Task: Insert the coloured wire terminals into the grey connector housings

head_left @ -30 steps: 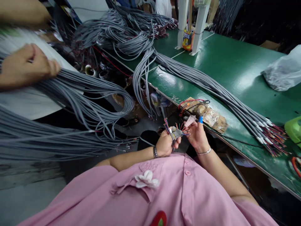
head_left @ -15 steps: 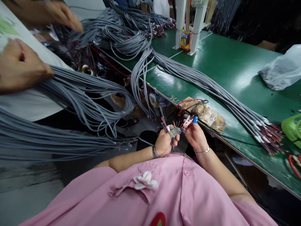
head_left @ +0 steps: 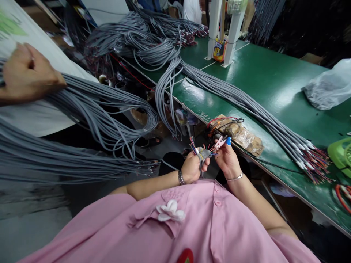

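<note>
My left hand [head_left: 191, 167] is closed around a grey cable end, and thin coloured wires [head_left: 208, 147] fan out from it. A grey cover with a yellow band [head_left: 203, 155] wraps its thumb. More wire ends [head_left: 193, 145] stick up beside that thumb. Close by on the right, my right hand [head_left: 228, 160] pinches a small pink clip [head_left: 219, 142] at the tips of the fanned wires. Something blue [head_left: 228, 141] covers its thumb tip. Whether the clip grips a wire is too small to tell.
Grey cables [head_left: 241, 96] with stripped ends lie along the green table [head_left: 279, 76]. A taped cardboard block [head_left: 241, 133] sits at its near edge, a plastic bag [head_left: 327, 87] and green basket [head_left: 340, 151] to the right. On the left, a co-worker's hand [head_left: 31, 75] grips a cable bundle [head_left: 109, 98].
The co-worker's far hand has left the view, while the near one still grips the bundle. The view has shifted slightly. My own hands keep nearly the same pose at the wires.
</note>
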